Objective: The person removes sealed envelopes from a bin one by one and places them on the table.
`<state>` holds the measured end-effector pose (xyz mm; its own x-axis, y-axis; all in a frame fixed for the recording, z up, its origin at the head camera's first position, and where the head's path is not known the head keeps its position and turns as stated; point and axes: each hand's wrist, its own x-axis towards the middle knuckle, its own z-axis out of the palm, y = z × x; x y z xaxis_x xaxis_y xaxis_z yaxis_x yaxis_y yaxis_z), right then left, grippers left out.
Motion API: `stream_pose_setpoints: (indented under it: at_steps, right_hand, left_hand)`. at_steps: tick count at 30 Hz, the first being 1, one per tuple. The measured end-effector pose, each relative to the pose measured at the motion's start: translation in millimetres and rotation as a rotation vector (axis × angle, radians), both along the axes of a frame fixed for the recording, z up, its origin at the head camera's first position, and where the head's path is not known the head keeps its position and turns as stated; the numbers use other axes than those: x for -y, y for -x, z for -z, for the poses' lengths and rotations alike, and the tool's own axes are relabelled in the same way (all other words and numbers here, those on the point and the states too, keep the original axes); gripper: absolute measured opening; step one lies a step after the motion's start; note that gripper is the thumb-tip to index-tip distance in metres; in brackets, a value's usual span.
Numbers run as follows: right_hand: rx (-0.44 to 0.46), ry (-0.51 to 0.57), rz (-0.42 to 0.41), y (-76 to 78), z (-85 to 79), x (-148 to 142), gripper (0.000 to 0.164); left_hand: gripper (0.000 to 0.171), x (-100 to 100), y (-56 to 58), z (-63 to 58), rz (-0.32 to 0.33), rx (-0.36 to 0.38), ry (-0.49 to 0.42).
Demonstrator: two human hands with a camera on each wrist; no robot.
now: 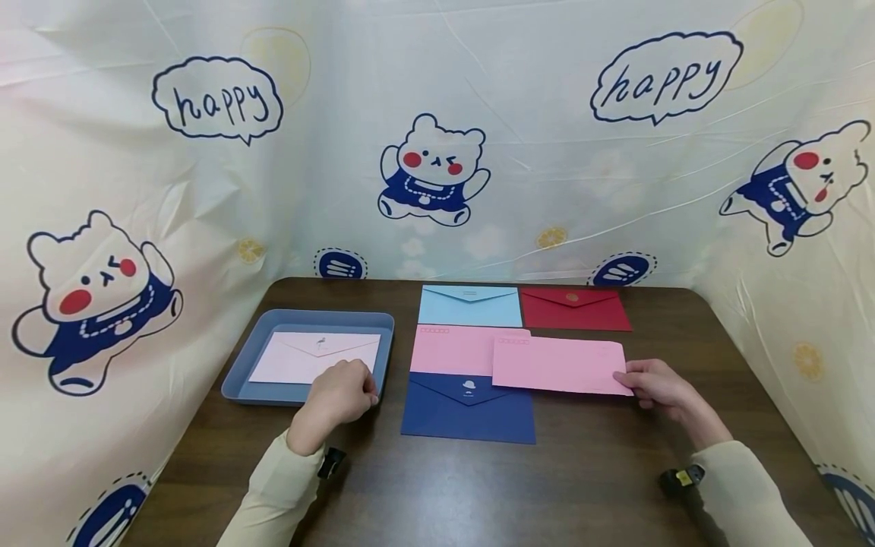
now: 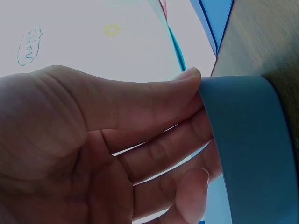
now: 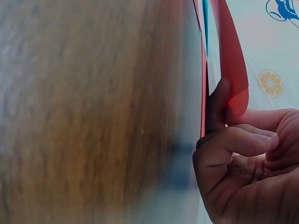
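My left hand point(image 1: 344, 393) bends over the right front corner of a blue-grey tray point(image 1: 232, 391). In the left wrist view, the thumb meets the rim and the fingers dip behind the tray wall point(image 2: 252, 154), which hides their tips; whether they grip anything is unclear. A pale pink envelope point(image 1: 287, 357) lies flap up in the tray, its near right corner under this hand. My right hand point(image 1: 659, 386) pinches the right end of a pink envelope point(image 1: 557, 363) between thumb and fingers. This envelope overlaps another pink envelope point(image 1: 447, 353) and the navy envelope point(image 1: 468, 418).
Behind the pink envelopes lie a light blue envelope point(image 1: 468, 310) and a red envelope point(image 1: 574, 313), side by side. All rest on a dark wooden table point(image 1: 444, 494). A printed cloth point(image 1: 547, 167) hangs around its back and sides.
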<state>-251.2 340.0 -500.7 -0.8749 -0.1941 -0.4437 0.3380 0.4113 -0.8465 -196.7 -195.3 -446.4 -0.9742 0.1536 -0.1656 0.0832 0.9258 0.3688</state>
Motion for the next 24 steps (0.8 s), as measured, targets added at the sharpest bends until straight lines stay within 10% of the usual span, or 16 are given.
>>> stream_pose_setpoints:
  at_steps: [24]
  right_hand:
    - [-0.004,-0.046,0.008,-4.7,6.5,-41,0.018]
  left_hand:
    - [0.013,0,-0.2,-0.3,-0.002,-0.003,0.002]
